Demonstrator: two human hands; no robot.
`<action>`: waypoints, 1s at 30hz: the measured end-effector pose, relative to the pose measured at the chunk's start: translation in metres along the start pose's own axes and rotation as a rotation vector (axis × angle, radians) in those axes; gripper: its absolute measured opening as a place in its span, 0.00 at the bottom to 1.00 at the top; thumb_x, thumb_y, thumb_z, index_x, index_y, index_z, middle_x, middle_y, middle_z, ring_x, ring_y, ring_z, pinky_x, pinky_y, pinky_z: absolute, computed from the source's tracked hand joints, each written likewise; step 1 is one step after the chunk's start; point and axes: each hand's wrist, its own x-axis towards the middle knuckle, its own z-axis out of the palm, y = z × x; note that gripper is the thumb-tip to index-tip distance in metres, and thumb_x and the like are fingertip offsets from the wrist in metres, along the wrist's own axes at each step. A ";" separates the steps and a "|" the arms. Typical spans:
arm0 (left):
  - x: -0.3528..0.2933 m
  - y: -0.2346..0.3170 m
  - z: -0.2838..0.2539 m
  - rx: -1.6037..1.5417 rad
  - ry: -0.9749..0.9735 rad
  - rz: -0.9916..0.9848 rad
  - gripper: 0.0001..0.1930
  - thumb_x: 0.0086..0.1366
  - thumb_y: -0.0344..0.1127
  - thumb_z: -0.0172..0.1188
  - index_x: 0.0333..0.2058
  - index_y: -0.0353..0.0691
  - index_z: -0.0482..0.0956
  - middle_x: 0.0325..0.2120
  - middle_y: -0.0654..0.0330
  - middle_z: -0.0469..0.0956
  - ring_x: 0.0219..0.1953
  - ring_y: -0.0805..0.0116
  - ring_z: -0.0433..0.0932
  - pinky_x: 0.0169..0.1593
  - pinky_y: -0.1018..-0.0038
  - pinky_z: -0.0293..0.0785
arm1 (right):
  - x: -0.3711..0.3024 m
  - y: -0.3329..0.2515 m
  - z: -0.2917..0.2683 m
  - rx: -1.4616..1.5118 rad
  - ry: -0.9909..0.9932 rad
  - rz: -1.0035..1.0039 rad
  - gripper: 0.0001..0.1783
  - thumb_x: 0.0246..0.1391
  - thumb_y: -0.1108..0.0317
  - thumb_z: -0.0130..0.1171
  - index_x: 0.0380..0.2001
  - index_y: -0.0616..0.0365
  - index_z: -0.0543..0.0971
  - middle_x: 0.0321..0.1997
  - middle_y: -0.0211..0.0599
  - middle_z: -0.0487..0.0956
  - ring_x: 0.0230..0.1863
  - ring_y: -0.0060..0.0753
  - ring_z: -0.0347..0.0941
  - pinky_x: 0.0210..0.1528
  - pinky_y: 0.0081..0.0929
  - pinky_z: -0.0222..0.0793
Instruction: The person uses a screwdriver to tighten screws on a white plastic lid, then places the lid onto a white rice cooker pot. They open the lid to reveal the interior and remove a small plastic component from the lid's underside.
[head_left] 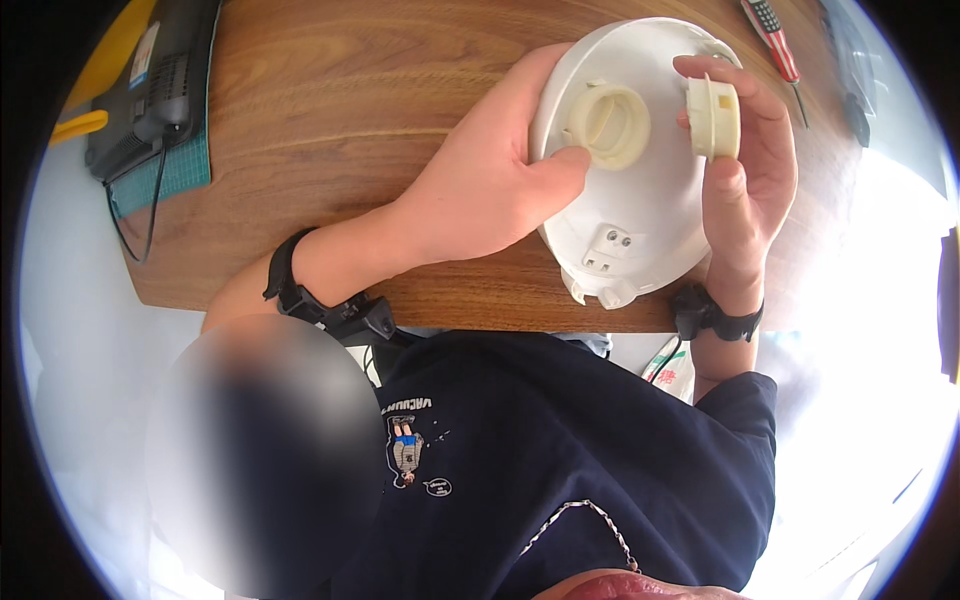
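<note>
A round white plastic housing (672,195) is tilted above the near part of the table, its hollow side facing me. My left hand (500,170) grips its left rim, the thumb lying inside near a cream round fitting (632,128) with a bar across its middle. Low inside the housing sits a small white block (607,248) with metal contacts. Between the thumb and fingers of my right hand (760,170) is a cream plastic ring (716,118) with a small square window, held on edge over the right side of the housing, apart from the fitting.
A screwdriver (775,42) with a patterned red handle lies at the far right of the wooden table (330,100). To the far left a black device (150,110) with a cable rests on a green cutting mat (192,165). The table's front edge runs close to my body.
</note>
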 end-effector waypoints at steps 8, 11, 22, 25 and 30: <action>-0.001 0.001 -0.002 -0.006 -0.004 -0.021 0.34 0.69 0.22 0.53 0.72 0.34 0.57 0.62 0.57 0.72 0.64 0.71 0.71 0.65 0.70 0.68 | -0.002 0.006 0.000 0.026 -0.063 -0.001 0.34 0.52 0.65 0.77 0.58 0.67 0.75 0.56 0.38 0.77 0.55 0.32 0.76 0.59 0.31 0.73; -0.002 -0.002 -0.003 -0.015 -0.012 -0.010 0.34 0.68 0.22 0.52 0.72 0.35 0.56 0.62 0.57 0.72 0.64 0.71 0.70 0.64 0.70 0.69 | -0.002 0.004 0.002 0.086 -0.046 0.038 0.32 0.50 0.73 0.77 0.58 0.66 0.76 0.53 0.38 0.79 0.53 0.32 0.78 0.57 0.32 0.77; -0.001 -0.006 0.000 -0.059 0.060 0.032 0.29 0.72 0.27 0.55 0.69 0.32 0.60 0.58 0.56 0.74 0.60 0.70 0.73 0.62 0.69 0.71 | -0.011 0.012 -0.003 0.202 0.086 0.173 0.33 0.69 0.54 0.60 0.65 0.68 0.67 0.57 0.53 0.80 0.56 0.43 0.81 0.62 0.37 0.75; -0.001 -0.005 0.000 -0.039 0.060 0.021 0.29 0.72 0.27 0.56 0.69 0.32 0.60 0.58 0.56 0.74 0.60 0.70 0.73 0.62 0.69 0.70 | -0.011 0.012 -0.003 0.177 0.069 0.150 0.34 0.69 0.53 0.59 0.66 0.68 0.66 0.58 0.55 0.80 0.58 0.47 0.80 0.61 0.39 0.76; -0.001 -0.004 0.000 -0.056 0.062 -0.001 0.28 0.72 0.27 0.56 0.68 0.33 0.60 0.58 0.56 0.74 0.60 0.70 0.73 0.63 0.69 0.70 | -0.012 0.014 -0.005 0.205 0.042 0.114 0.35 0.69 0.51 0.58 0.66 0.68 0.66 0.59 0.56 0.79 0.57 0.50 0.81 0.61 0.40 0.76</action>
